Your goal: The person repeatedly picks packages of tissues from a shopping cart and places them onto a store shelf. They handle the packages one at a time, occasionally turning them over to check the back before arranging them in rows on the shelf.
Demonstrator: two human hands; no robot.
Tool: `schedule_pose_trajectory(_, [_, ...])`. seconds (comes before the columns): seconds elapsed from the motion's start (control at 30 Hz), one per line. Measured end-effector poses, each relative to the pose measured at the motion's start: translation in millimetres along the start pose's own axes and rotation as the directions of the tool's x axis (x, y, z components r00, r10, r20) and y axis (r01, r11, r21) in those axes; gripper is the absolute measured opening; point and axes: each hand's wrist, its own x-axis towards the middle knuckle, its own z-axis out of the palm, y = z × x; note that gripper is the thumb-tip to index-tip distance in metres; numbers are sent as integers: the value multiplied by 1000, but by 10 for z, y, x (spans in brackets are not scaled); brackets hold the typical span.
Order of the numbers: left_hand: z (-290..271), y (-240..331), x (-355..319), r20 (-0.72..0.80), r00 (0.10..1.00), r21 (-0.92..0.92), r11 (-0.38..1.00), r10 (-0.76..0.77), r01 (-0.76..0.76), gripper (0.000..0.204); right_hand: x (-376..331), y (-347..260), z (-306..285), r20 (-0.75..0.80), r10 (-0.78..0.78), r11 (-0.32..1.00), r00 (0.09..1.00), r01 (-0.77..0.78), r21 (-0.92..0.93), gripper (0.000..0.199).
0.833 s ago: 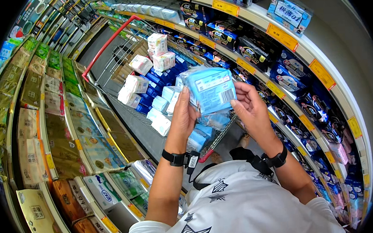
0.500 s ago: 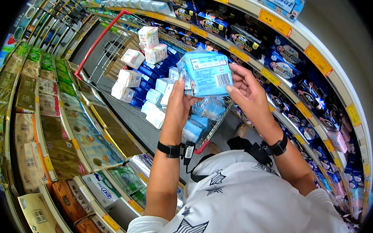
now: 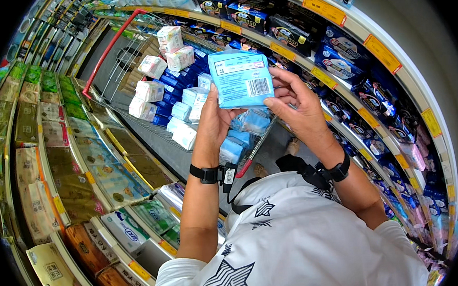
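A light-blue pack of sanitary pads (image 3: pixel 238 82) is held up in front of me, its barcode side facing me. At its lower left edge, my left hand (image 3: pixel 214 116) is closed on it, thumb up along the side. My right hand (image 3: pixel 295 98) grips the right edge, with the thumb at the lower corner and the fingers behind. Beneath the pack stands a wire shopping cart with a red handle (image 3: pixel 112 51). White packs (image 3: pixel 152 67), dark-blue packs (image 3: pixel 169 88) and light-blue packs (image 3: pixel 233 149) are heaped in it.
On the right, curved shelves (image 3: pixel 356 35) with yellow price tags hold rows of dark packs (image 3: pixel 291 33). To the left, low shelves carry tissue packs (image 3: pixel 124 230) in several colours. Grey floor (image 3: pixel 150 134) shows beside the cart.
The pack has turned to face me more squarely and shifted slightly left and up in view with both hands. The cart and shelves have also shifted a little left in view.
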Motion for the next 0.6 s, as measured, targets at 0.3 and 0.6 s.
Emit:
schedule_pose_trajectory(0.3, [17,-68,68,3,1000,-6,1000,-20,20,58,-9,-34,-81,-1,-18,998,1000,18,-52,58])
schedule_pose_trajectory(0.6, [234,99,161,-29,997,104,992,74,-70,60,45,-98,-323,-9,149,972,989,-145,185,66])
